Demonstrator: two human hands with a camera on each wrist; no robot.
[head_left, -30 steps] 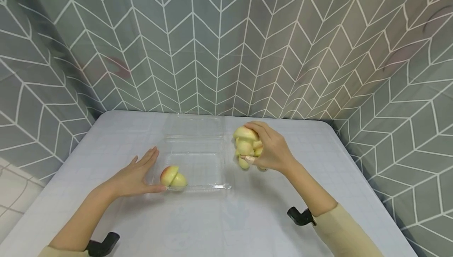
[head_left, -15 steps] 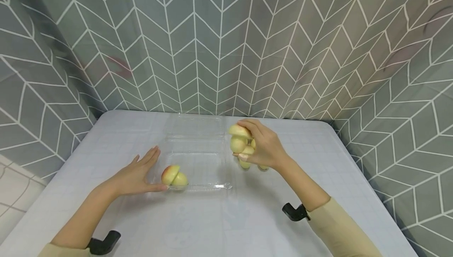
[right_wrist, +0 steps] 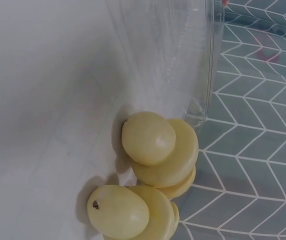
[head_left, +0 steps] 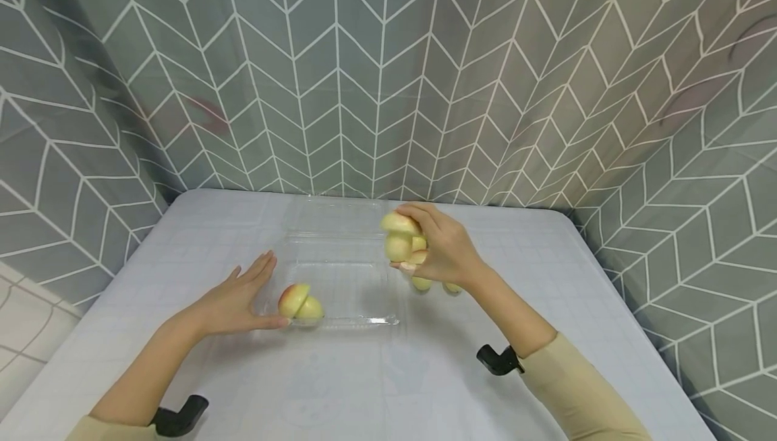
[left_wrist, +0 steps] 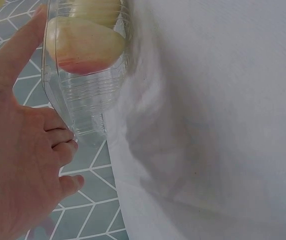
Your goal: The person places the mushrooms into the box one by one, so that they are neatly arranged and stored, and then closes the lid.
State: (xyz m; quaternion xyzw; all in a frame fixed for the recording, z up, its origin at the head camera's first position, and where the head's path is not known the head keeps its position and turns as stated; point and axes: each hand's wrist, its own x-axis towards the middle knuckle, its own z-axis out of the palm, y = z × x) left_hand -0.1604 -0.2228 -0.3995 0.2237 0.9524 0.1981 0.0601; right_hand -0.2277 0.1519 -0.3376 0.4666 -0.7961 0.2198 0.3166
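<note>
My right hand [head_left: 442, 242] grips pale yellow mushrooms [head_left: 398, 247], one with its cap up and at least one more partly hidden behind it. It is raised by the right side of a clear plastic clamshell container [head_left: 358, 292], whose lid is folded back. Inside the container's front left corner lies a mushroom [head_left: 300, 301] with a red-blushed cap, seen through the wall in the left wrist view. My left hand [head_left: 233, 303] touches that corner with its thumb, fingers extended along the left side. The right wrist view does not show the right hand.
Two more mushrooms [right_wrist: 148, 138] [right_wrist: 118, 212] lie on the white tablecloth [head_left: 340, 387] under and behind my right hand. A grey herringbone curtain [head_left: 388, 90] rises along the table's back and sides.
My right hand has moved left with the mushrooms, towards the container, while two mushrooms stay on the table. The left hand has held its place at the container's corner.
</note>
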